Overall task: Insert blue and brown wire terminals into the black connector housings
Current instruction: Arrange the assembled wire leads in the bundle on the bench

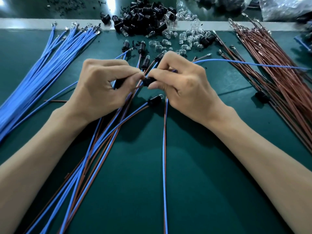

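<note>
Housing point(146, 81) pinched in right hand point(183, 86), brown wire point(137, 86) pinched in left hand point(99, 85)

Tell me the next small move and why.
Probably push the brown wire forward into the black housing. The left hand pinches that wire with its tip right at the housing, which the right hand grips; a blue wire already trails out from behind that hand.
</note>
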Motion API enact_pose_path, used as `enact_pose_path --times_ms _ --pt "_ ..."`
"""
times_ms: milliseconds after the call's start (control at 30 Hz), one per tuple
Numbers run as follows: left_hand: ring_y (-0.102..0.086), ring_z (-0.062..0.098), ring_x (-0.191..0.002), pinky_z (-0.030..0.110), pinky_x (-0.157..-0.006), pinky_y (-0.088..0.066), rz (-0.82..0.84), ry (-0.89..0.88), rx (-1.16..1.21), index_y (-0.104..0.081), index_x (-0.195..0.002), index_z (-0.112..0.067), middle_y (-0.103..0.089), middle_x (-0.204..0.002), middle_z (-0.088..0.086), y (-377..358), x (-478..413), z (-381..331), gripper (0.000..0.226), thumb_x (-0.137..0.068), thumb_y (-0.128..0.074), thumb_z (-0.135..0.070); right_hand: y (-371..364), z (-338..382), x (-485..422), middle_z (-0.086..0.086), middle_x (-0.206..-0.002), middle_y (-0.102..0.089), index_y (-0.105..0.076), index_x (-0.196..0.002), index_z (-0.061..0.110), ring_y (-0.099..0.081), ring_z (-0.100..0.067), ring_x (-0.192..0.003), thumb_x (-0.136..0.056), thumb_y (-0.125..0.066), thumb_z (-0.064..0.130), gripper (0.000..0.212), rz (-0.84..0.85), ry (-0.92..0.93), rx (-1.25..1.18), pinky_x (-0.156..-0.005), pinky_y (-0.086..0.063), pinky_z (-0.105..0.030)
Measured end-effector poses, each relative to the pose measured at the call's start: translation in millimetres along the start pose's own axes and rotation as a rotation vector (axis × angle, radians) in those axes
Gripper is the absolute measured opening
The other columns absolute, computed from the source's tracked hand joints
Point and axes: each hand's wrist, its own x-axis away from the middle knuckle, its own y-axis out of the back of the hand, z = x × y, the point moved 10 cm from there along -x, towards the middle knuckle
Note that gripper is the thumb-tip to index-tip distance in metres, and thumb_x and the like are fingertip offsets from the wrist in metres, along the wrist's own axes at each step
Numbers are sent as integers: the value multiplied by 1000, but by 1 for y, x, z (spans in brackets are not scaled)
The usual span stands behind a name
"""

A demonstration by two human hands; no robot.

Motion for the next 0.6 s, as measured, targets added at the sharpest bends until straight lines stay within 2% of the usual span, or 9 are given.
enact_pose_path --times_ms 67,167,233,300,400,500,600 --pt "-51 22 -54 29 -53 -41 -36 33 87 -72 -83 1 -63 -65 8 7 -1 3 23 -94 -60 -15 4 -2 -1 -20 -75 -56 -70 -85 -8 -47 -21 -57 -84 -68 2 9 -23 -20 -5 -62 -37 -17" --pt "-49 18 -55 23 -54 -40 -4 10 133 -70 -79 1 -60 -65 6 5 -1 -1 28 -92 -60 -22 2 -1 0 -19 -75 -55 -70 -85 -8 -42 -16 -59 -86 -67 3 11 0 -2 -26 -63 -34 -13" --pt "-47 13 -56 16 -57 -38 49 -3 131 -68 -80 1 -59 -65 4 -3 -1 -3 25 -91 -62 -21 0 0 0 -19 -75 -54 -69 -84 -9 -41 -15 -60 -87 -66 1 11 15 11 -44 -65 -32 -8" --pt "-48 14 -57 17 -57 -39 94 18 150 -65 -81 1 -57 -63 4 -10 0 1 24 -92 -59 -19 0 1 0 -19 -75 -54 -69 -83 -9 -38 -13 -61 -86 -66 -2 8 15 21 -55 -69 -31 -4" --pt "-48 5 -59 12 -57 -37 134 29 179 -61 -79 3 -53 -61 1 -16 1 5 19 -92 -54 -9 -1 2 0 -20 -74 -53 -69 -83 -10 -33 -3 -68 -83 -67 -9 2 23 41 -85 -75 -30 3" --pt "-48 2 -60 9 -59 -37 138 24 200 -61 -78 6 -52 -62 1 -16 0 4 19 -92 -51 -4 -1 2 0 -20 -75 -55 -69 -84 -9 -36 -7 -67 -83 -68 -9 2 27 41 -81 -75 -29 2" --pt "-50 5 -59 12 -58 -40 146 31 246 -60 -78 7 -57 -63 8 -17 0 4 21 -93 -49 -3 -1 3 -2 -22 -75 -55 -70 -86 -10 -38 -11 -61 -82 -67 -10 5 35 34 -107 -73 -31 3"
